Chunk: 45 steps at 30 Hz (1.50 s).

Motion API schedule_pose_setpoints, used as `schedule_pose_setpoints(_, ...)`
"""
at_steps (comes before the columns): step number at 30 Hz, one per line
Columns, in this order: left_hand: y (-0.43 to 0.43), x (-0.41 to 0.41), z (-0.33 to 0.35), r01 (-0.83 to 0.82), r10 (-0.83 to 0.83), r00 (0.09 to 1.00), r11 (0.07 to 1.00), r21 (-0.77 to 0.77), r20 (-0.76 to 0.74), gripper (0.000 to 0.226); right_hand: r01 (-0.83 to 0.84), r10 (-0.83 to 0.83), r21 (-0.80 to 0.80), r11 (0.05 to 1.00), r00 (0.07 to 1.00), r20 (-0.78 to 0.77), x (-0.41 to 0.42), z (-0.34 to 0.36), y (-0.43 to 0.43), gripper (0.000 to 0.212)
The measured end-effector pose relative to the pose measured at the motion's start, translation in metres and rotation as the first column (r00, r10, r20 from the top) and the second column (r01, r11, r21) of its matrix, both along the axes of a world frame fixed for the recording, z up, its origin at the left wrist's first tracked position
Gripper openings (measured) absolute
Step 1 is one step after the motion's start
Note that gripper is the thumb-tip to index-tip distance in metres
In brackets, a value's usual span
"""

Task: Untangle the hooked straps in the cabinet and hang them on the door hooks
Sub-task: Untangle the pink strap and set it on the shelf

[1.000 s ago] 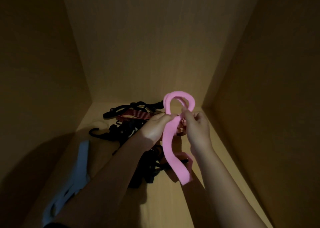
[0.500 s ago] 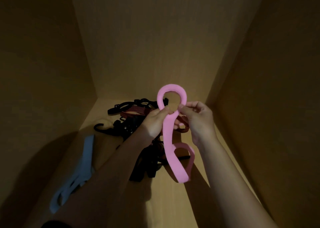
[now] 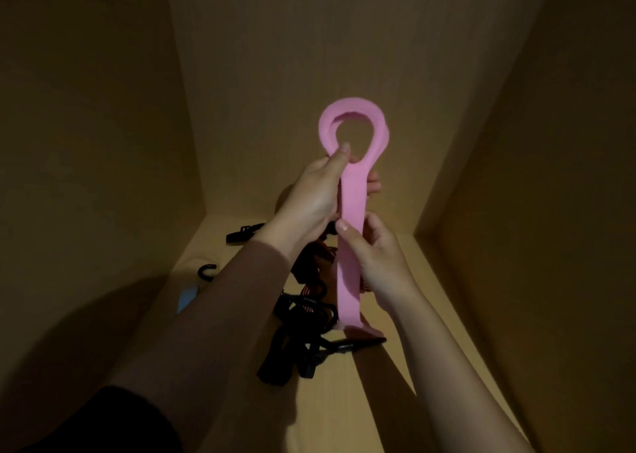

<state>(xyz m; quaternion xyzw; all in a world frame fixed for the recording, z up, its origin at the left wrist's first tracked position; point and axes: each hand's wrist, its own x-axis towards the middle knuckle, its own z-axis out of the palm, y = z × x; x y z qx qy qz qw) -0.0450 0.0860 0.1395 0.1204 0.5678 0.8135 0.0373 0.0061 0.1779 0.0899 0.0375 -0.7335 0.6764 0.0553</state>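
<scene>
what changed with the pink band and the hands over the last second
Both hands raised the pink band higher, its loop now well above the pile and its tail straighter. The right hand shifted its grip from beside the loop down the hanging length; the left hand kept hold under the loop. The tangled black hooked straps and blue band stayed on the cabinet floor.

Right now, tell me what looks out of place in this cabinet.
The black and red straps lie in a knotted heap on the cabinet floor, a black hook poking out at the left near a pale blue strap. Only the pink strap, held by left hand and right hand, is raised.
</scene>
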Motion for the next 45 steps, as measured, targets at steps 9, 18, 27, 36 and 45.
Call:
schedule_pose_setpoints(9, -0.007, -0.019, 0.045, 0.106, -0.126, 0.988, 0.976, 0.192, 0.094, 0.037, 0.002, 0.002, 0.039, 0.999, 0.995, -0.102, -0.019, 0.043, -0.002, 0.008)
schedule_pose_setpoints(18, -0.011, -0.021, 0.075, 0.18, -0.206, 0.976, 0.949, 0.26, 0.074, 0.039, -0.099, 0.111, 0.096, 0.991, 0.985, -0.13, -0.025, 0.06, -0.007, 0.028)
schedule_pose_setpoints(27, -0.004, -0.022, 0.067, 0.081, -0.155, 0.974, 0.919, 0.386, 0.163, 0.034, 0.218, -0.165, 0.237, 0.947, 0.96, -0.226, -0.027, 0.048, -0.012, 0.02)
schedule_pose_setpoints(36, -0.012, -0.026, 0.007, -0.087, -0.067, 0.925, 0.921, 0.38, 0.373, 0.016, 0.222, -0.208, 0.024, 0.975, 0.942, -0.265, -0.007, 0.045, -0.003, 0.038)
schedule_pose_setpoints(45, -0.001, 0.017, -0.06, 0.237, -0.124, 0.898, 0.945, -0.225, 0.423, 0.053, 0.268, -0.269, -0.026, 0.963, 0.955, -0.128, 0.006, 0.036, 0.006, 0.016)
